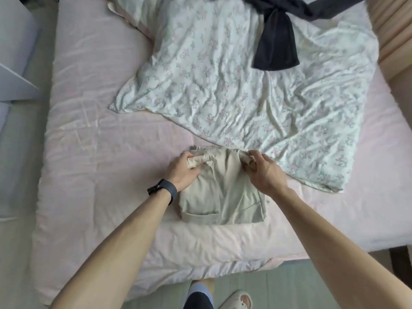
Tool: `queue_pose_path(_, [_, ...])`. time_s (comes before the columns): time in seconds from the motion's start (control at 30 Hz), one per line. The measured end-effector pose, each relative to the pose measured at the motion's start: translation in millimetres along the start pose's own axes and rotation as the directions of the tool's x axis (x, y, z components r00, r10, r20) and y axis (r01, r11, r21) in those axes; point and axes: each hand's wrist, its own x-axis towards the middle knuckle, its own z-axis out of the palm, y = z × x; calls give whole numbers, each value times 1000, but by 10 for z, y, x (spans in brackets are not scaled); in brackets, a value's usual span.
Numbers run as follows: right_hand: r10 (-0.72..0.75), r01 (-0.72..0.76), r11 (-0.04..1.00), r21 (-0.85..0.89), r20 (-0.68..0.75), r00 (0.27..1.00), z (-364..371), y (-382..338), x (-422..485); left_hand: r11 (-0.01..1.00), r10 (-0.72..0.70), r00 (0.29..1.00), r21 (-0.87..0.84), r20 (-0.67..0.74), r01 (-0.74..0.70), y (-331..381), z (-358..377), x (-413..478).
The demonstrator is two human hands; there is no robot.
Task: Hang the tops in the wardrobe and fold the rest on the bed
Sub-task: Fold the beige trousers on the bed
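Note:
Beige trousers (223,192) lie folded into a compact rectangle near the front edge of the pink bed (100,152). My left hand (182,172) grips the far left corner of the top fold, fingers curled round the cloth. My right hand (263,172) pinches the far right corner of the same fold. A dark navy garment (276,45) lies spread at the far side of the bed, partly cut off by the top of the view.
A rumpled floral duvet (245,90) covers the far right part of the bed and reaches up to the trousers. A peach headboard or cushion (394,36) runs along the right. White furniture (13,70) stands at the left. A slipper (238,297) sits on the floor below.

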Motion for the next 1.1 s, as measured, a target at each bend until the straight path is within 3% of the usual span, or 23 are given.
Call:
queue_pose_path(0.2, [94, -100, 967, 235, 36, 995, 409, 146, 504, 999, -37, 999, 37, -12, 38, -268, 290, 628])
queue_pose_path(0.33, [181, -181, 965, 192, 21, 983, 555, 186, 697, 997, 42, 985, 68, -170, -31, -335, 471, 754])
queue_pose_path(0.4, [213, -205, 976, 69, -145, 966, 615, 133, 650, 993, 115, 949, 12, -293, -116, -320, 511, 683])
queue_pose_path(0.5, [26, -56, 996, -65, -388, 921, 779, 0, 295, 945, 296, 850, 264, -436, -193, -329, 638, 359])
queue_pose_path(0.6, [53, -71, 995, -68, -242, 969, 1003, -65, 4, 785, 534, 815, 488, -223, -381, -357, 901, 43])
queue_pose_path(0.73, [144, -142, 983, -116, 3, 990, 1201, 79, 75, 703, 531, 845, 585, -56, -404, -606, 1064, 287])
queue_pose_path(0.87, [163, -161, 982, -93, 8, 987, 1351, 174, 281, 635, 531, 847, 651, 23, -416, -798, 1078, 705])
queue_pose_path(1.1, [171, -170, 984, -50, 21, 985, 1448, 203, 354, 640, 524, 851, 642, 37, -422, -856, 1133, 792])
